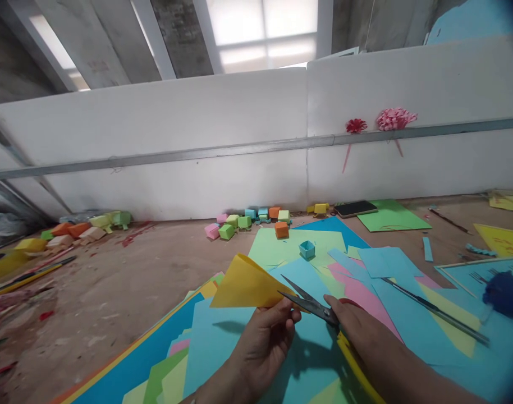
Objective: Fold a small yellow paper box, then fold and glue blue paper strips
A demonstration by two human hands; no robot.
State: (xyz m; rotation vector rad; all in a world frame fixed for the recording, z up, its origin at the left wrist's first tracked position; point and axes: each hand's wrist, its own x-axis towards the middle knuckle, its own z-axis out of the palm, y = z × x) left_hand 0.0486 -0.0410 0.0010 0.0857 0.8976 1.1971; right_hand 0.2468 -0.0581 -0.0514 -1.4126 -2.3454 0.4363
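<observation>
Yellow paper (248, 283): plain, folded over into tapering, cone-like shape, wide end leftward, raised above light-blue sheet (208, 359). Left hand (265, 339): pinching narrow end. Scissors (319, 310): dark blades parted, at narrow end. Right hand (361, 331): gripping scissors.

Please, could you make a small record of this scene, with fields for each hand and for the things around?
Left hand: pinches a curved yellow paper sheet
Right hand: holds dark metal scissors
Scissor state: open, at the yellow sheet's held end; whether they touch it is unclear
Under the hands: overlapping light-blue paper sheets
Beyond the hands: a small blue open-topped box
Far side: a flat black phone beside a bright-green paper sheet
On the rail: a fluffy pink flower
</observation>
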